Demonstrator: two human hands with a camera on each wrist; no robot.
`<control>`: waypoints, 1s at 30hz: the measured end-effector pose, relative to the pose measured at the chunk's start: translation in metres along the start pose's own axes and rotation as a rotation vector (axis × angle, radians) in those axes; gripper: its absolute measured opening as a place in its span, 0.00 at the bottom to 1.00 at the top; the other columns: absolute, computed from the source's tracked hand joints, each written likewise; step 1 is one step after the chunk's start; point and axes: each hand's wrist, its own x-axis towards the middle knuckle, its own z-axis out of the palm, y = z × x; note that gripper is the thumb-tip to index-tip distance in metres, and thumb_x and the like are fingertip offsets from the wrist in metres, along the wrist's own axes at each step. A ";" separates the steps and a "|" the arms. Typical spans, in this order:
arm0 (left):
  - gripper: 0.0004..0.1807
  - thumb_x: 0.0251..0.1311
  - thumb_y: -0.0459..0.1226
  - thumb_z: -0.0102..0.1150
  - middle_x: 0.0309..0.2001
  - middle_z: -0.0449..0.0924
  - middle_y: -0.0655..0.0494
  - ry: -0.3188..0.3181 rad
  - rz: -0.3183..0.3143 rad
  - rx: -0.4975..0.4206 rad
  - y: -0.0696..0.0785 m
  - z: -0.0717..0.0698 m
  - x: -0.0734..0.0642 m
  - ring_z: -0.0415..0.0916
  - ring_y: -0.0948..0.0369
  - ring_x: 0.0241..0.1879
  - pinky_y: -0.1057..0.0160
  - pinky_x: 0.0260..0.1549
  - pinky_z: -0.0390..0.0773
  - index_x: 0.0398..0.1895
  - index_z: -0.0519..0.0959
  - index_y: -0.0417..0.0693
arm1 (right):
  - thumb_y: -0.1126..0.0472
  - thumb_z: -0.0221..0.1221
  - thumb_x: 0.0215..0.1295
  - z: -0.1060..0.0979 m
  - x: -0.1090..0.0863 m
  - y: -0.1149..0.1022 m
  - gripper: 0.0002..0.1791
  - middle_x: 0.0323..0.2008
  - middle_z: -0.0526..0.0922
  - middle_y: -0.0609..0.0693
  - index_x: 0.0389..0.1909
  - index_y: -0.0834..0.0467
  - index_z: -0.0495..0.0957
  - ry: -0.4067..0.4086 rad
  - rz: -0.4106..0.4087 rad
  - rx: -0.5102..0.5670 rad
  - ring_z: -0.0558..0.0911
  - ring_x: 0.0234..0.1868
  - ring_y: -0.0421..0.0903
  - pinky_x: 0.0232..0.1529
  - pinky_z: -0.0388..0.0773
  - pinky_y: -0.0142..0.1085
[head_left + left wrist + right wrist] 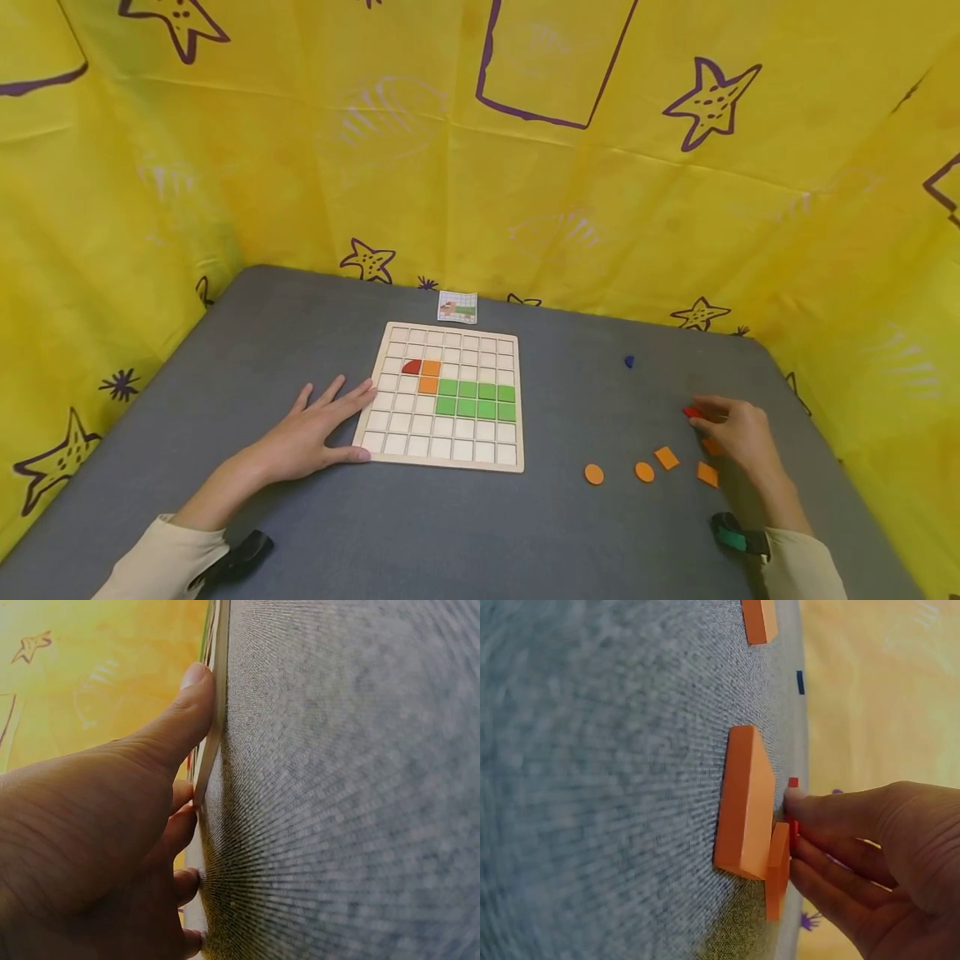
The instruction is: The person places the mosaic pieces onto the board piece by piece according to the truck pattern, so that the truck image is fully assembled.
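Note:
A wooden grid board [450, 450] lies on the grey table, holding a red quarter-round tile [412, 367], two orange squares [428, 384] and a block of green squares [476, 400]. My left hand [311, 437] rests at the board's left edge, fingers spread and straight, thumb near the lower corner. Over on the right, my right hand [738, 429] pinches a small red tile [692, 412] between thumb and fingers at table level. In the right wrist view the thumb touches this red tile [793, 782], just beyond orange tiles [754, 810]; its full shape is hidden.
Orange round tiles [594, 474] and orange square tiles [667, 457] lie loose between board and right hand. A small blue tile [629, 361] sits farther back. Behind the board stands a picture card [457, 307]. Yellow patterned cloth [450, 167] borders the table.

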 end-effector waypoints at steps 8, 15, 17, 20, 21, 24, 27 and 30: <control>0.52 0.52 0.62 0.64 0.76 0.52 0.48 0.002 0.009 0.002 0.000 0.001 0.002 0.39 0.37 0.75 0.30 0.65 0.31 0.76 0.57 0.49 | 0.63 0.70 0.58 -0.002 -0.004 0.003 0.19 0.41 0.86 0.64 0.48 0.68 0.83 0.020 -0.005 -0.009 0.85 0.40 0.61 0.34 0.82 0.41; 0.53 0.52 0.63 0.63 0.76 0.52 0.48 -0.004 0.007 -0.004 0.001 0.000 0.002 0.38 0.37 0.75 0.30 0.64 0.31 0.76 0.57 0.49 | 0.62 0.70 0.57 -0.002 -0.002 -0.005 0.18 0.41 0.86 0.63 0.47 0.67 0.84 -0.020 -0.046 -0.010 0.86 0.40 0.60 0.33 0.82 0.40; 0.53 0.52 0.63 0.63 0.76 0.52 0.48 -0.002 0.007 -0.002 0.001 0.000 0.001 0.39 0.36 0.74 0.30 0.64 0.31 0.76 0.57 0.49 | 0.63 0.70 0.58 -0.001 0.001 -0.011 0.17 0.41 0.86 0.63 0.47 0.67 0.84 -0.022 -0.072 -0.012 0.86 0.40 0.60 0.35 0.82 0.45; 0.53 0.51 0.63 0.64 0.76 0.52 0.48 0.002 -0.001 0.001 0.000 -0.001 0.000 0.39 0.36 0.74 0.30 0.64 0.31 0.76 0.58 0.49 | 0.65 0.69 0.57 0.002 0.008 -0.022 0.16 0.40 0.86 0.63 0.46 0.67 0.84 -0.015 -0.124 0.005 0.86 0.40 0.60 0.36 0.82 0.48; 0.53 0.51 0.63 0.64 0.76 0.52 0.48 0.003 0.001 0.002 0.000 0.000 0.000 0.39 0.36 0.74 0.30 0.64 0.31 0.76 0.57 0.49 | 0.67 0.69 0.57 0.003 0.010 -0.026 0.16 0.40 0.86 0.63 0.46 0.68 0.84 -0.011 -0.140 0.019 0.86 0.40 0.60 0.37 0.82 0.48; 0.53 0.51 0.64 0.63 0.76 0.52 0.48 0.006 0.003 0.002 -0.001 -0.001 0.001 0.39 0.36 0.74 0.30 0.64 0.31 0.76 0.57 0.49 | 0.70 0.69 0.56 0.009 0.015 -0.038 0.16 0.40 0.86 0.63 0.46 0.69 0.83 -0.015 -0.179 0.059 0.86 0.40 0.60 0.38 0.82 0.48; 0.53 0.51 0.64 0.63 0.76 0.52 0.48 0.005 0.005 0.006 -0.001 -0.001 0.002 0.39 0.36 0.74 0.30 0.64 0.32 0.76 0.57 0.49 | 0.70 0.68 0.57 0.017 0.019 -0.050 0.15 0.40 0.86 0.63 0.46 0.69 0.83 -0.032 -0.198 0.099 0.86 0.41 0.59 0.40 0.82 0.48; 0.53 0.51 0.63 0.64 0.76 0.52 0.48 0.003 0.005 0.007 -0.001 0.000 0.002 0.39 0.36 0.74 0.29 0.64 0.32 0.76 0.57 0.49 | 0.70 0.68 0.57 0.024 0.024 -0.061 0.15 0.41 0.86 0.63 0.45 0.70 0.83 -0.044 -0.220 0.122 0.86 0.41 0.59 0.41 0.82 0.48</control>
